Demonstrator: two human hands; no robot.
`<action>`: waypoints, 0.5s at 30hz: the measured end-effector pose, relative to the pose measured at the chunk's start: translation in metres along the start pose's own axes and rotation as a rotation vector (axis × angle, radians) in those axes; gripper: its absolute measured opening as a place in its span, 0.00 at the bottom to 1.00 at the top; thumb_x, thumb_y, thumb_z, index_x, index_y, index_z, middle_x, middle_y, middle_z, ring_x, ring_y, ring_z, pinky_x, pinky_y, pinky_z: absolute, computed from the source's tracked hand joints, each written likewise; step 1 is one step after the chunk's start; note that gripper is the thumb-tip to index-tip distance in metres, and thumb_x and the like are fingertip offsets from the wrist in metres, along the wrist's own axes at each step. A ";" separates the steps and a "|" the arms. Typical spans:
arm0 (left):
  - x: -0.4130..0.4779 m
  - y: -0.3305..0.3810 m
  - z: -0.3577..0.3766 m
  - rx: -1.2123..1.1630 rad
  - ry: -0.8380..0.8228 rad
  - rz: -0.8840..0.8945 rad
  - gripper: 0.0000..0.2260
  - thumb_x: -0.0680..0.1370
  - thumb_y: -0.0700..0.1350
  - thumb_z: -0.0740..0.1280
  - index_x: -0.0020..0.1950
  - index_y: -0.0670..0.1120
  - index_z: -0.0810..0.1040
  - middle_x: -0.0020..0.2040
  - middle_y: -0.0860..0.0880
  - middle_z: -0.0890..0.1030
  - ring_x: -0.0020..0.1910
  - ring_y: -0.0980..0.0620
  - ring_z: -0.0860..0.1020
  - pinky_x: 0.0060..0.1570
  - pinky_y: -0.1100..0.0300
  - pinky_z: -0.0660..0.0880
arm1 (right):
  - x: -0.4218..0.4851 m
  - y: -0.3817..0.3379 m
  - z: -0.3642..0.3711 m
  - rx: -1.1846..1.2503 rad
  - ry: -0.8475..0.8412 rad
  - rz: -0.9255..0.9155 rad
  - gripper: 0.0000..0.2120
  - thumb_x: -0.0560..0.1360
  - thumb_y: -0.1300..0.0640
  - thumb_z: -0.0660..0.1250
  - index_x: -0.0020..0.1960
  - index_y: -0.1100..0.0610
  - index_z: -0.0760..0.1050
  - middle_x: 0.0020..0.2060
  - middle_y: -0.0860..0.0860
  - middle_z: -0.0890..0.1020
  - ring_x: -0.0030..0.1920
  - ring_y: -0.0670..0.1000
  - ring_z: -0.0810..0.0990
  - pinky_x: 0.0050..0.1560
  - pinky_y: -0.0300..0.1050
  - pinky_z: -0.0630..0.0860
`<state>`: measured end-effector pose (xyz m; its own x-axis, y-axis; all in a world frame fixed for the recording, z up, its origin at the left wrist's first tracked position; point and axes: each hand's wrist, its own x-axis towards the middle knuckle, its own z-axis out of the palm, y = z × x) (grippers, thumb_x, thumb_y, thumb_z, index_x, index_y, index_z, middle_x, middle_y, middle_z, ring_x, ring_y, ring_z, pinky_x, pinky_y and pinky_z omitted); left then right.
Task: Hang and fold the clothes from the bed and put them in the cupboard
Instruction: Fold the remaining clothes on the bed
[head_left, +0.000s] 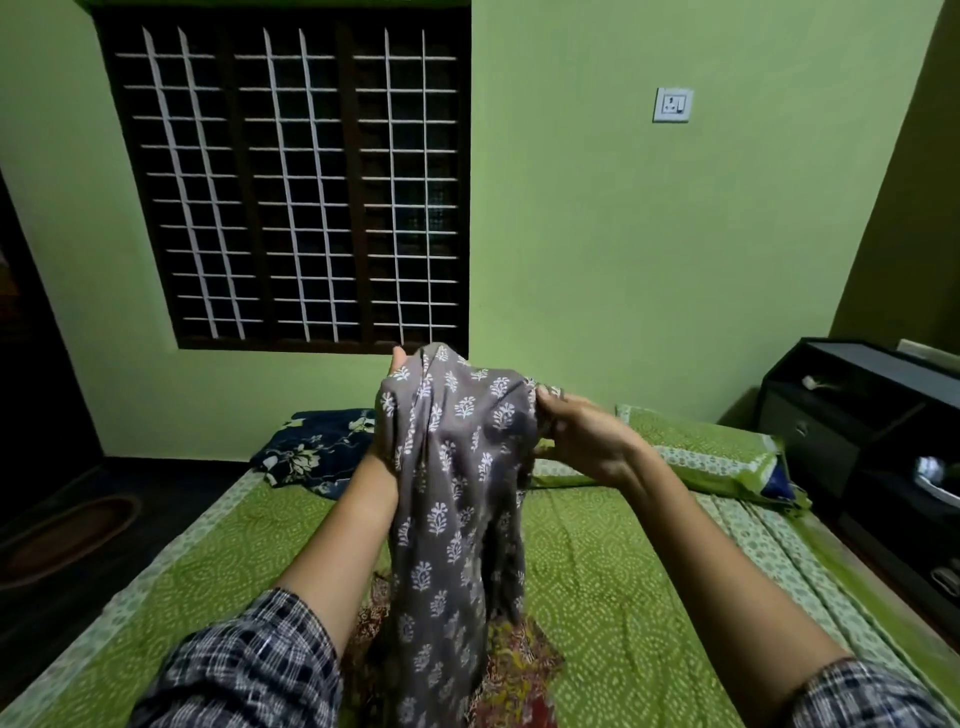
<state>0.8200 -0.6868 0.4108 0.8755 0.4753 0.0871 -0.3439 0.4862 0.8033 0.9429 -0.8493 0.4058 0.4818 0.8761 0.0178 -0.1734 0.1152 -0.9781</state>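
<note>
Sleeves of checked cloth (249, 670) flank a red-and-yellow printed cloth (514, 670) lying on the green patterned bed (597, 571) below the hands. A grey garment with white flower print (452, 467) hangs between them, draped over the left hand (400, 366), whose grip is hidden. The right hand (582, 436) pinches its edge. Beyond the left hand lies a navy floral pillow (311, 447).

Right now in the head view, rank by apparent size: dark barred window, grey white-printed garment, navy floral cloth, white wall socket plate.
1. dark barred window
2. grey white-printed garment, enlarged by nearness to the camera
3. navy floral cloth
4. white wall socket plate
</note>
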 end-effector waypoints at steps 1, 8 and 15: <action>-0.003 0.003 0.000 -0.023 -0.018 0.005 0.31 0.79 0.62 0.48 0.35 0.47 0.84 0.38 0.47 0.83 0.38 0.50 0.82 0.46 0.54 0.76 | 0.001 -0.005 -0.004 0.105 0.035 -0.066 0.08 0.78 0.54 0.60 0.47 0.58 0.74 0.40 0.51 0.81 0.41 0.49 0.79 0.46 0.44 0.78; 0.003 0.014 -0.036 0.096 0.171 -0.174 0.17 0.79 0.51 0.60 0.40 0.41 0.81 0.39 0.42 0.83 0.42 0.45 0.80 0.51 0.52 0.74 | -0.009 -0.018 -0.034 0.671 0.284 -0.186 0.12 0.80 0.53 0.59 0.44 0.59 0.76 0.37 0.57 0.84 0.36 0.54 0.84 0.39 0.51 0.82; 0.004 0.021 -0.051 0.198 0.256 -0.223 0.10 0.76 0.48 0.65 0.45 0.41 0.78 0.43 0.43 0.81 0.44 0.45 0.79 0.50 0.52 0.73 | -0.011 -0.016 -0.069 0.641 0.380 -0.250 0.09 0.75 0.60 0.65 0.55 0.57 0.74 0.45 0.54 0.83 0.47 0.51 0.82 0.54 0.51 0.79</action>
<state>0.7987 -0.6375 0.3983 0.7996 0.5540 -0.2319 -0.0610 0.4590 0.8863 0.9999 -0.8934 0.4072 0.8127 0.5815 0.0361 -0.4270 0.6366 -0.6422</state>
